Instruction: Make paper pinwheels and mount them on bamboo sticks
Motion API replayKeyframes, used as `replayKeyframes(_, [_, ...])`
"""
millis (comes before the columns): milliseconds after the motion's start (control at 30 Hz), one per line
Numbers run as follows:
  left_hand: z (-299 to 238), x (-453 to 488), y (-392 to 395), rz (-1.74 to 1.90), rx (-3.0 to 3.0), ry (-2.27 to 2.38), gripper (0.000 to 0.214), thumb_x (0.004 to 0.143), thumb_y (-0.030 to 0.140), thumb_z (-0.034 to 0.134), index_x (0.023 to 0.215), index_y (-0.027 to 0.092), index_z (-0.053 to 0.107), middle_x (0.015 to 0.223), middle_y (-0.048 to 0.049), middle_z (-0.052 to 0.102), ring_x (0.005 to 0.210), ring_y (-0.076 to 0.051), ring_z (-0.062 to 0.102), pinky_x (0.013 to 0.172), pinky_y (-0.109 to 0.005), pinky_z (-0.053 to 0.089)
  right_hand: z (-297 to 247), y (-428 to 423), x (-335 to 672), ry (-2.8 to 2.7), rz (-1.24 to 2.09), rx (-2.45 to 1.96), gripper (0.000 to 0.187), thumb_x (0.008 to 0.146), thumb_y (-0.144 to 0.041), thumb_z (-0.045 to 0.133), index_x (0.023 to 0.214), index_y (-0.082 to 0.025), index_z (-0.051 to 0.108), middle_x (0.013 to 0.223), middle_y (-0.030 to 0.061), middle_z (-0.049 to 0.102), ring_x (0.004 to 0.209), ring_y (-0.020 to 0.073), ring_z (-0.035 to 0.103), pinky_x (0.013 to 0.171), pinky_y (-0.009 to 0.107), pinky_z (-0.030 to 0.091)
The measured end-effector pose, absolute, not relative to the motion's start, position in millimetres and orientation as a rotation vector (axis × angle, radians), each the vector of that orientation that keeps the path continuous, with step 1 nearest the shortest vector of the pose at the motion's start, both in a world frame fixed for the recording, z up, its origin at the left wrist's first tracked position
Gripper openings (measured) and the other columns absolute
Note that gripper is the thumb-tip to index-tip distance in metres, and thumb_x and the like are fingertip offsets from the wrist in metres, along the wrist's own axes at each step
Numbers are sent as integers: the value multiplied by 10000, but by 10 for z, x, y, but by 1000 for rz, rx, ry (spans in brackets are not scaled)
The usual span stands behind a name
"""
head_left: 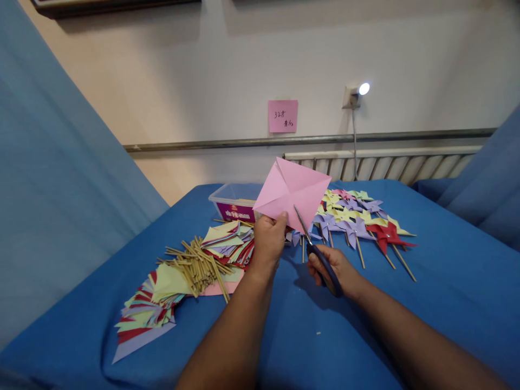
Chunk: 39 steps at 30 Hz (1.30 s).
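Observation:
My left hand (268, 238) is closed on the lower corner of a pink square paper (291, 190) with diagonal creases, holding it up above the blue table (447, 292). My right hand (331, 268) grips blue-handled scissors (320, 254), whose blades point up and touch the paper's lower edge. Just left of my left hand lie a stack of coloured paper squares (229, 241) and a heap of thin wooden sticks (199, 262).
Finished paper pinwheels on sticks (357, 219) lie behind my right hand. A clear plastic box (235, 201) stands at the back. More cut coloured papers (146, 311) spread at the front left. A pink note (283, 116) hangs on the wall, above a radiator (390, 162).

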<state>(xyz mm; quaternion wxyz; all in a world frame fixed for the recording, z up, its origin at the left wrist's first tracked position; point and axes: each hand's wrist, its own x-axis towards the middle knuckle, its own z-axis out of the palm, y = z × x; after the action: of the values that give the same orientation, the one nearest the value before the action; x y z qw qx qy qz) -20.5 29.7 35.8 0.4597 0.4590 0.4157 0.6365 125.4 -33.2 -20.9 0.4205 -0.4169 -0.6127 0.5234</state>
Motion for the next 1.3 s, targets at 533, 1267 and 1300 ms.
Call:
replayKeyframes(533, [328,-208,288,1560,1124,977,304,684,377,712,823,106,698,669,-49,677,547,-143,586,540,-250,451,-235,-322,1222,-1459,1359,-1027,435,816,-611,552,719,-189,503,567,-29,560,403,89,502,394,212,354])
replayKeyframes(1267, [467,-161,192,1561,1141,1021,179,699,295,669,744,122,691,573,-1,641,465,-115,533,502,-233,435,-231,-328,1205,-1431,1350,-1032,448,798,-623,565,730,-183,515,579,-31,549,415,89,508,409,223,362])
replayKeyframes(1300, [471,-157,187,1565,1140,1026,174,700,289,666,742,122,691,559,3,630,450,-109,516,493,-230,426,-235,-327,1204,-1435,1347,-1030,449,801,-624,561,730,-183,515,576,-32,547,415,90,508,408,223,361])
